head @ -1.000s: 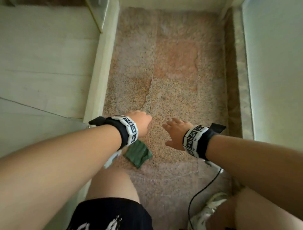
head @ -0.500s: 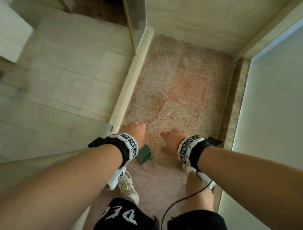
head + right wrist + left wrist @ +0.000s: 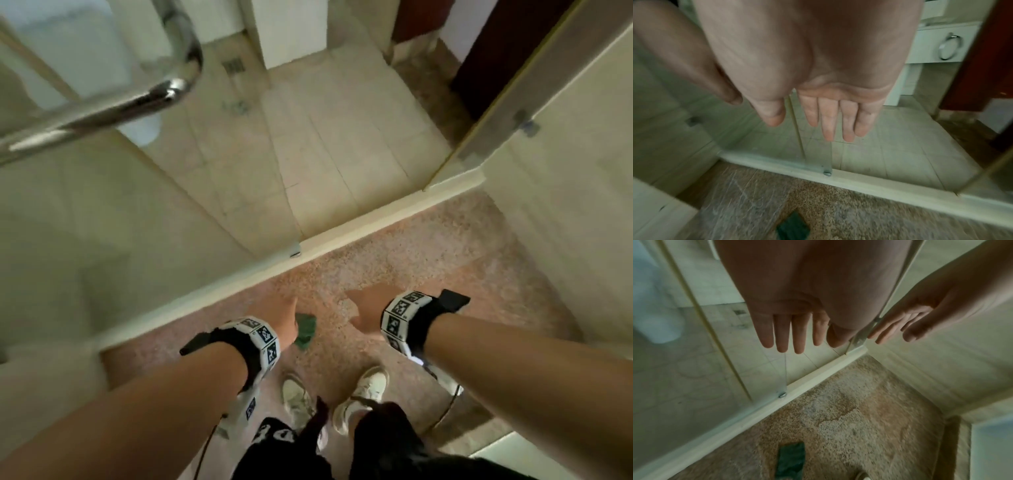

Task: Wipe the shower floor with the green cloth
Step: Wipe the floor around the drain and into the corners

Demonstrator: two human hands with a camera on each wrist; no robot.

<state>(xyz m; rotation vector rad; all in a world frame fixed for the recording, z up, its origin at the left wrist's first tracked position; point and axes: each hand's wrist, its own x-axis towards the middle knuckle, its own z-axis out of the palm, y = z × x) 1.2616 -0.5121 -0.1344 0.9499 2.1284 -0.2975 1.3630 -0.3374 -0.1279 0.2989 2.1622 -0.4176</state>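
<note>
The green cloth (image 3: 306,330) lies folded on the speckled brown shower floor (image 3: 428,274), just ahead of my shoes. It also shows low in the left wrist view as a dark green cloth (image 3: 791,461) and in the right wrist view as the cloth (image 3: 793,228). My left hand (image 3: 282,317) hangs in the air above the cloth's left edge, fingers straight and empty (image 3: 789,335). My right hand (image 3: 364,310) hovers to the right of the cloth, fingers straight, holding nothing (image 3: 830,120). Neither hand touches the cloth.
A cream threshold (image 3: 342,236) bounds the shower floor ahead. A glass door with a chrome handle (image 3: 120,106) stands at the left, and a glass panel (image 3: 513,102) at the right. Beige floor tiles (image 3: 325,137) lie beyond. My white shoes (image 3: 368,383) stand on the shower floor.
The view has risen and swung towards the shower entrance, as I stand up from a crouch. Both hands have lifted away from the floor, and the cloth stays lying there.
</note>
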